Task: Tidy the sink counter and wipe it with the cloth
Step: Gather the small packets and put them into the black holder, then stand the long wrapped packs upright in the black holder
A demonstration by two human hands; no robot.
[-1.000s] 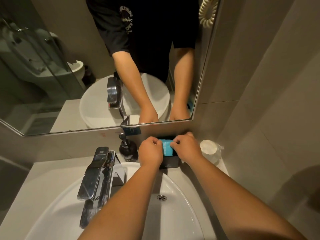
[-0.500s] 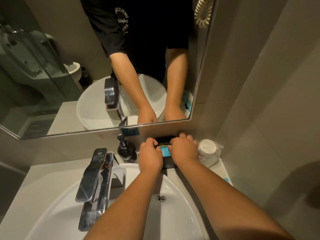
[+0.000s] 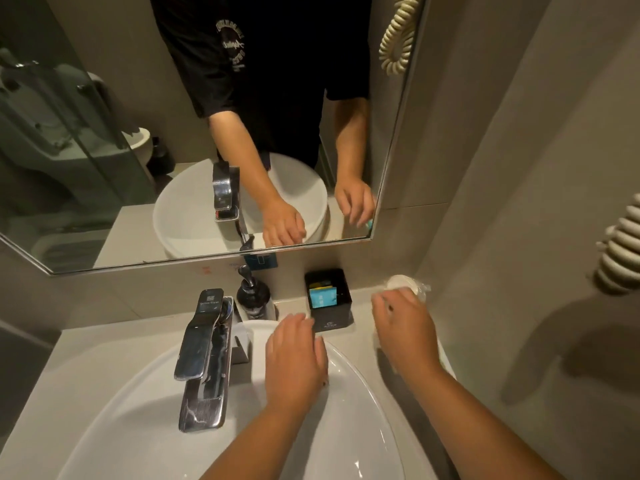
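Observation:
A black box (image 3: 333, 315) stands on the counter (image 3: 104, 344) against the back wall, with blue packets (image 3: 322, 296) upright inside it. My left hand (image 3: 294, 355) hovers over the back rim of the white basin (image 3: 131, 410), just in front of the box, fingers loosely apart and holding nothing. My right hand (image 3: 405, 327) is to the right of the box, fingers pointing down at the counter, blurred. Right behind it sits a white plastic-wrapped cup (image 3: 410, 284). The mirror (image 3: 104, 150) shows a teal scrap beside this hand's fingertips. No cloth is in view.
A chrome tap (image 3: 204, 348) rises at the basin's left back. A dark pump bottle (image 3: 252, 299) stands between the tap and the box. A cream coiled cord (image 3: 620, 258) hangs on the right wall, which runs close beside the counter.
Both hands have let go of the blue packet, which now sits in the black box. My left hand drew back over the basin and my right hand moved right, toward the wrapped cup.

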